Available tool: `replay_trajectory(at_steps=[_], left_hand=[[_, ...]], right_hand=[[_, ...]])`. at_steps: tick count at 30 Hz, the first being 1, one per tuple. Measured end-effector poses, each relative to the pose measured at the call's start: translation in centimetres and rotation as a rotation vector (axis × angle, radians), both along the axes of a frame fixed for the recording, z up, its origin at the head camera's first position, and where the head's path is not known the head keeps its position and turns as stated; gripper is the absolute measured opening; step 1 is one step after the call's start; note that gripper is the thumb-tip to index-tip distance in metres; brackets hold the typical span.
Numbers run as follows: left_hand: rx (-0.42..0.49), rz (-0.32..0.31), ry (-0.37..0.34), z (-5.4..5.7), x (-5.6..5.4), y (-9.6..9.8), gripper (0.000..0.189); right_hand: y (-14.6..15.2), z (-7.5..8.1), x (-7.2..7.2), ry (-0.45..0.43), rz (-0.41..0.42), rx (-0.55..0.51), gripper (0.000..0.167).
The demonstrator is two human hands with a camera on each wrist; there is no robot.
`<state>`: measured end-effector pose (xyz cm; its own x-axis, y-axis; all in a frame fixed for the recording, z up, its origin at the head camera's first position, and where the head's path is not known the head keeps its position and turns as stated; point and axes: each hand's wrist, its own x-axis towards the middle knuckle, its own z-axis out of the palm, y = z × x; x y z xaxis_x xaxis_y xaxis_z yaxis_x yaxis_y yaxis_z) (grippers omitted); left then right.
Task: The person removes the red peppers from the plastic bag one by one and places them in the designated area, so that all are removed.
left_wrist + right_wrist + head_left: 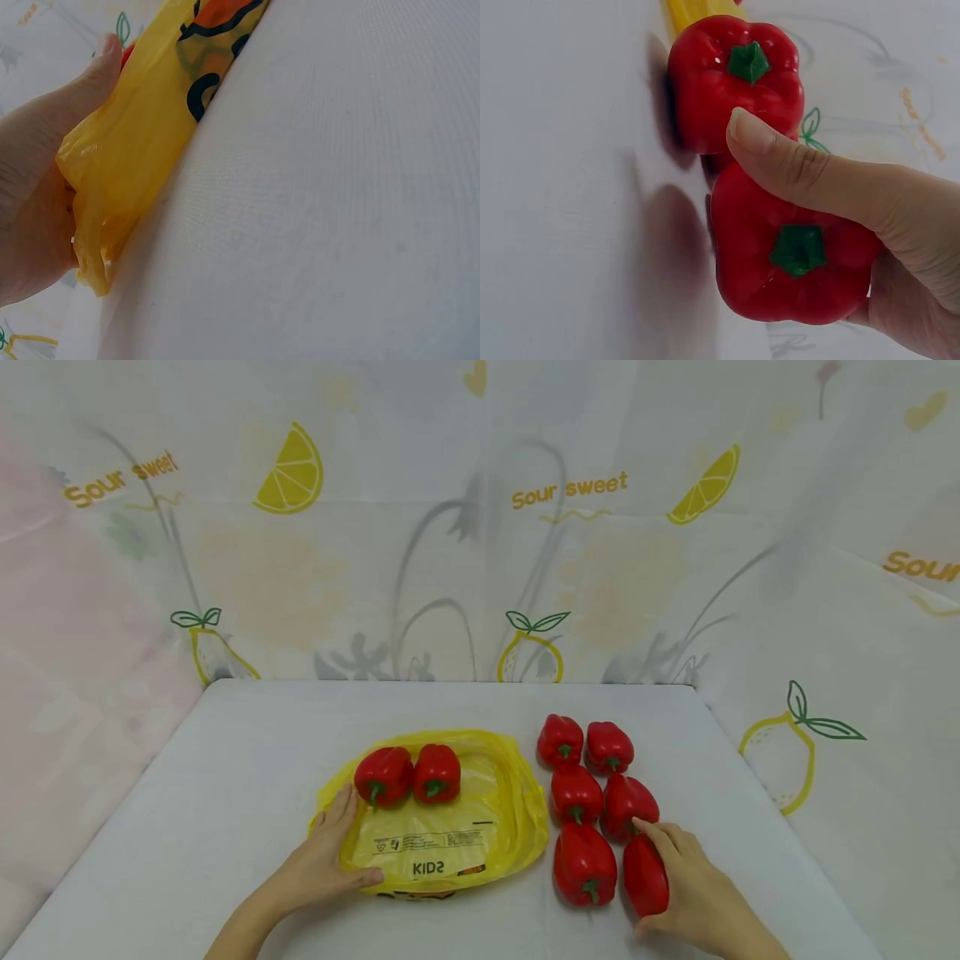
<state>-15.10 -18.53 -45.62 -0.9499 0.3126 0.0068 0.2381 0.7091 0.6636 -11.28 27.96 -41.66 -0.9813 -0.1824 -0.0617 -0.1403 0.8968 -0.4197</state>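
A yellow plastic bag (525, 852) lies with its mouth spread wide, two red bell peppers inside: one at the left (384, 775), the other beside it (437, 773). At the bag's left side my left hand (324, 860) rests with fingers straight and thumb spread along the front rim. In the left wrist view the bag's printed outer side (135, 142) overlaps part of that hand. My right hand (693, 889) grips the nearest right-hand red bell pepper (795, 277), thumb across it, green stem showing. A shadow falls on the table beside that pepper.
Several more red bell peppers stand in two columns right of the bag, among them a near one (587, 864) and a back one (560, 739). They sit on a white table (225, 777). A printed cloth (480, 568) hangs behind the table's back edge.
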Motion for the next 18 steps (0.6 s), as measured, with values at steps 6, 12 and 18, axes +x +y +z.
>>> replay_trajectory(at_steps=[6, 12, 18], left_hand=[[0.011, -0.004, 0.009, -0.1, 0.0, 0.0, 0.120], [0.018, 0.000, 0.007, 0.0, 0.1, 0.1, 0.120], [0.029, 0.004, 0.000, 0.0, 0.1, 0.1, 0.120]], right_hand=[[-0.6, -0.7, -0.3, -0.009, 0.018, 0.039, 0.119], [-0.6, -1.3, -0.5, 0.079, 0.058, 0.048, 0.118], [-0.6, -1.6, -0.5, 0.087, 0.072, 0.037, 0.119]])
